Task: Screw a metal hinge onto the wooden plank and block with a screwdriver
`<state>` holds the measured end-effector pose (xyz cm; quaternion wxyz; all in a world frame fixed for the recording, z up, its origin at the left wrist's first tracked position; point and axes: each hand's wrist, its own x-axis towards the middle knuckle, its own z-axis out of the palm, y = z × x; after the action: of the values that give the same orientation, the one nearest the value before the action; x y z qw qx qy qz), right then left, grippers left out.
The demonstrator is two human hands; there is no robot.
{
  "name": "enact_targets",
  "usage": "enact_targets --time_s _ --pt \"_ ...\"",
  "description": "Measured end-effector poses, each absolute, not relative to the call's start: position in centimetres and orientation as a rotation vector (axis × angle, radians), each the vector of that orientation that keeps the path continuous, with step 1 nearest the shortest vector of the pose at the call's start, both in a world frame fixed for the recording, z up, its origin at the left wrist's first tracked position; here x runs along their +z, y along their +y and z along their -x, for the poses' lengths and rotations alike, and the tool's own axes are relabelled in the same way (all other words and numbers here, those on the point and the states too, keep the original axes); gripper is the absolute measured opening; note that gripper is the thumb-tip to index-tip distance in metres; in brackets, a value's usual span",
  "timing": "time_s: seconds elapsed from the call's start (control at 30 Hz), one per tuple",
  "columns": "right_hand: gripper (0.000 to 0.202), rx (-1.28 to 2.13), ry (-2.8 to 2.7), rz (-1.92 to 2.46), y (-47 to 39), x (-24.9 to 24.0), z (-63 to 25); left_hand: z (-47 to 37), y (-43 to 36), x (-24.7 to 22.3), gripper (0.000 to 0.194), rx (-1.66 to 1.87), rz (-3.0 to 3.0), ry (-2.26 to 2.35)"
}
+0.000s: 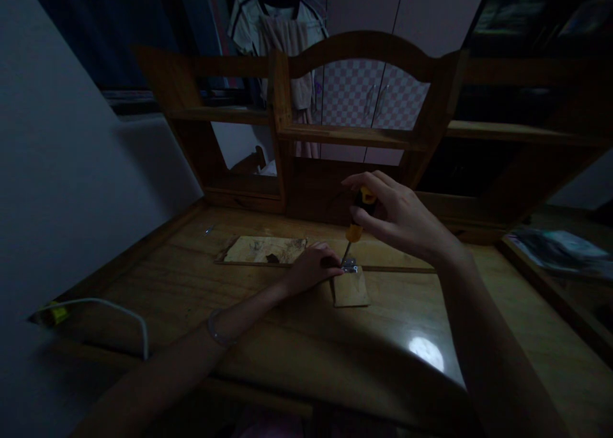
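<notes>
My right hand [390, 211] is wrapped round the black and yellow handle of a screwdriver [354, 232], which stands tilted with its tip down at a small metal hinge [350, 266]. Beside the tip, the fingers of my left hand [316, 264] are pressed together at the hinge's left edge; what they pinch, if anything, is too small to make out. The hinge lies where a small square wooden piece [352, 289] meets a long wooden board [393, 256]. The board's left part has a torn, stained surface.
Under everything is a wooden desktop [215, 310], with a shelf unit [354, 133] along its back. A small metal piece [209, 230] lies at back left. A white cable [115, 306] curves at the left, near a yellow object [58, 313]. Plastic-wrapped items [560, 249] sit far right.
</notes>
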<state>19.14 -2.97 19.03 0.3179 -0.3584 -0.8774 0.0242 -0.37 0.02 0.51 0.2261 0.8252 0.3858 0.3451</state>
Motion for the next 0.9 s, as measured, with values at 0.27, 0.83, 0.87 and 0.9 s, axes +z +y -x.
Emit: enact_targets --time_s 0.27,0.83,0.87,0.9 --pt "0.047 0.08 -2.312 0.944 -3.18 19.07 -19.15 0.35 0.09 0.81 0.014 0.893 -2.258 1.08" --pt "0.047 0.116 -2.367 0.961 -3.25 19.11 -19.58 0.75 0.66 0.37 0.004 0.865 -2.362 1.029" --pt "0.046 0.105 -2.363 0.96 -3.2 19.06 -19.56 0.76 0.68 0.28 0.004 0.868 -2.385 1.025" --pt "0.044 0.081 -2.351 0.959 -3.11 18.98 -19.52 0.76 0.69 0.16 0.004 0.87 -2.404 1.019"
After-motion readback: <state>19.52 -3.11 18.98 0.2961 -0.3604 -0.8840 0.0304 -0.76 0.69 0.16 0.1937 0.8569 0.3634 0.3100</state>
